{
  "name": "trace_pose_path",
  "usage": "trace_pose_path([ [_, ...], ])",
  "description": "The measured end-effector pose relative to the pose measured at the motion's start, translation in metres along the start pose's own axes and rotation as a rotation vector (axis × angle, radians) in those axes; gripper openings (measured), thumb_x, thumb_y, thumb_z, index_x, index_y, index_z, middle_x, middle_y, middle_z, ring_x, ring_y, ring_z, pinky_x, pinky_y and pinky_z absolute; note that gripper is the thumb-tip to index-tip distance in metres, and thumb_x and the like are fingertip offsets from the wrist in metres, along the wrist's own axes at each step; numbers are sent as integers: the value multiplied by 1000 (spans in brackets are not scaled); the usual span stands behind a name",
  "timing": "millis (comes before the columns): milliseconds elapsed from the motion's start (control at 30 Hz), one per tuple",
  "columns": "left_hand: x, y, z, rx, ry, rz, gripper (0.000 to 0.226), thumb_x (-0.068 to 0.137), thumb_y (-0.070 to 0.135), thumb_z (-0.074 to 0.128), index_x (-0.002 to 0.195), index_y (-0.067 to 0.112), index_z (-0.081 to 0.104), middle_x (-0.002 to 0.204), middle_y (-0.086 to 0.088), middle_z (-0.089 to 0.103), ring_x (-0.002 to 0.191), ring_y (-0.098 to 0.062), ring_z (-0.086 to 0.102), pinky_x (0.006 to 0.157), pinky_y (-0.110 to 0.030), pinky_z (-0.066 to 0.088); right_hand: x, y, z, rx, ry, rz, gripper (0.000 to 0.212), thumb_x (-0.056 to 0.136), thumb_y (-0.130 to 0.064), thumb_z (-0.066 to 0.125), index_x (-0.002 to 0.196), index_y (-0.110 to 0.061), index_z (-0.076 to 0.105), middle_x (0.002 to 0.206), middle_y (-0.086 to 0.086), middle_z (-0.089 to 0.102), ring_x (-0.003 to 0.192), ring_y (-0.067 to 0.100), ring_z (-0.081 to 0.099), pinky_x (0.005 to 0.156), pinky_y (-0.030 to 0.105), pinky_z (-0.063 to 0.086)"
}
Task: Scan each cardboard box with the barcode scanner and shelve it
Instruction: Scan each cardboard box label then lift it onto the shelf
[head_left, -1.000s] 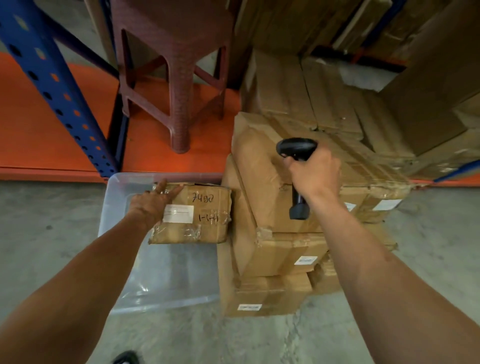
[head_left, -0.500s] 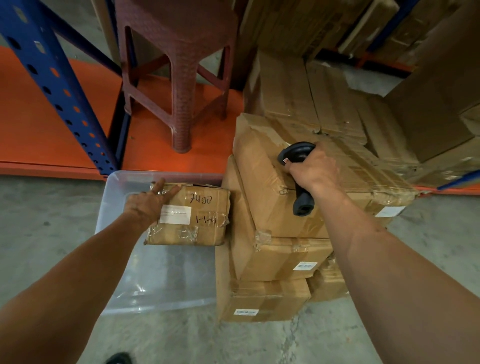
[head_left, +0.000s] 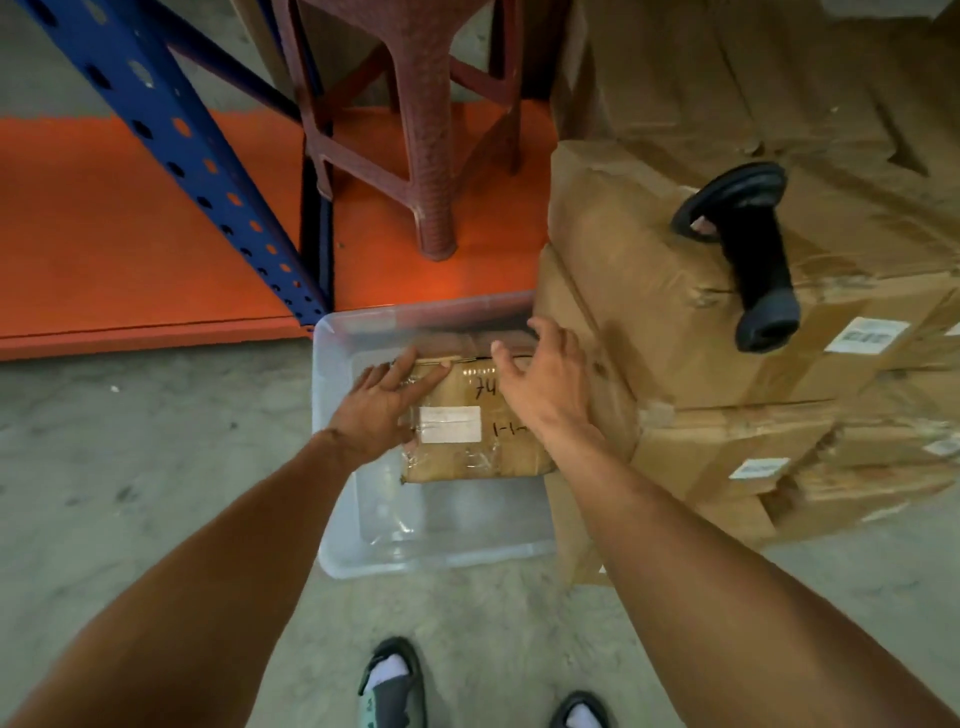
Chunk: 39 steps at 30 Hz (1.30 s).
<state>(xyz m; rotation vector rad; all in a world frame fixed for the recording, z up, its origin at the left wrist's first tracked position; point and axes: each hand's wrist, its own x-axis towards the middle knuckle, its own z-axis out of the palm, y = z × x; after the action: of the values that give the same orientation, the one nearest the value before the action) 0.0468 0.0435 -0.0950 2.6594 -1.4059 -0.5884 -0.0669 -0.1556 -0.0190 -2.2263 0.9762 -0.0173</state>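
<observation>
Broadly, orange shelf (head_left: 130, 228) decking fills the far left, crossed by a slanting blue post (head_left: 171, 140), and a reddish-brown stool (head_left: 415, 124) stands on it. To the right rises a stack (head_left: 691, 447) of taped cardboard boxes with white labels on their near faces, and more cartons lie behind it at the far right. On the grey floor (head_left: 130, 467), just left of the stack, sits a clear bin (head_left: 337, 467), its far edge against the shelf lip. A small box (head_left: 467, 452) lies in the far right part of the bin, touching the stack's side; it carries a white label and black handwritten marks under clear tape. The black scanner (head_left: 748, 249) lies on the stack's top box, head to the far side and grip pointing near, with no hand on it. The left hand (head_left: 379, 405) rests on the small box's left edge, fingers straight and spread across its top. The right hand (head_left: 540, 379) is over the box's right part with fingers loosely spread and bent; whether it touches the cardboard I cannot tell. Two sandalled feet (head_left: 395, 686) show at the near edge.
</observation>
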Motion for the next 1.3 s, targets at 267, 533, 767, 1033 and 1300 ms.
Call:
trace_pose_path([
  [267,-24,8,40,-728,35,-64,124,77,43,85,153,53,-13,161,8,-4,145,-12,21,113,-22,33,-24,69,46,427,-86,449,83,88,-71,65,158,-46,27,159,4,45,140,31,45,107,42,37],
  [533,-20,34,67,-1385,260,-652,70,80,41,82,143,36,51,124,11,63,114,-10,63,94,-23,54,-50,87,72,437,-121,411,71,76,-73,77,139,-60,49,151,-11,51,134,18,52,110,47,46],
  [767,-21,43,69,-1497,211,-673,54,79,20,85,129,24,66,123,8,65,106,-6,64,83,-6,52,-50,98,82,539,-60,511,58,76,-52,84,129,-58,61,119,-22,55,123,16,56,109,45,50],
  [1033,-24,33,32,-1364,155,-668,60,77,29,86,132,24,62,119,4,65,88,-1,64,60,-3,49,-56,70,67,514,29,536,63,60,-63,76,122,-54,66,134,-6,65,125,22,58,111,45,48],
  [1300,-89,45,-56,-1346,208,-640,63,73,40,87,130,29,63,127,3,64,105,-11,65,92,-25,55,-103,1,-2,545,6,446,54,75,-53,81,128,-46,68,140,-5,61,137,21,47,111,34,40],
])
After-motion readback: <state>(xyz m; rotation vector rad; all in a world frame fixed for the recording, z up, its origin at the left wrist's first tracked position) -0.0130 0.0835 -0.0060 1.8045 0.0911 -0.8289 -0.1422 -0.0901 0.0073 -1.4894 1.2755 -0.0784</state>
